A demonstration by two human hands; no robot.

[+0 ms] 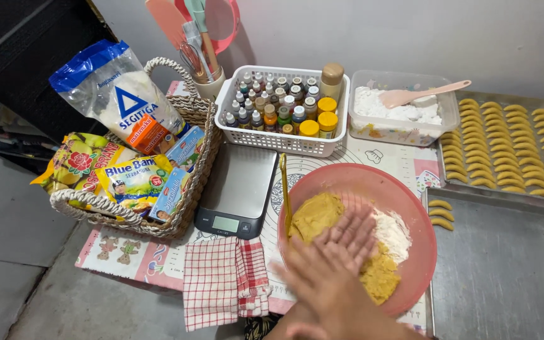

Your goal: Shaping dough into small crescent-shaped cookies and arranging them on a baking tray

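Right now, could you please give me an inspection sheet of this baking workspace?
Surface: patterned mat under the kit.
Job's things: pink bowl holding yellow dough and white flour.
Clutter: scale, checked cloth, wicker basket of packets, bottle basket, tray of crescents.
Hands: hands pressed together over the bowl; left and right overlap.
Cables: nothing seen.
Surroundings: pale wall.

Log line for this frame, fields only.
hands: pressed together over pink bowl | bowl: yellow dough, white flour | left of bowl: scale, checked cloth | right: tray of crescents
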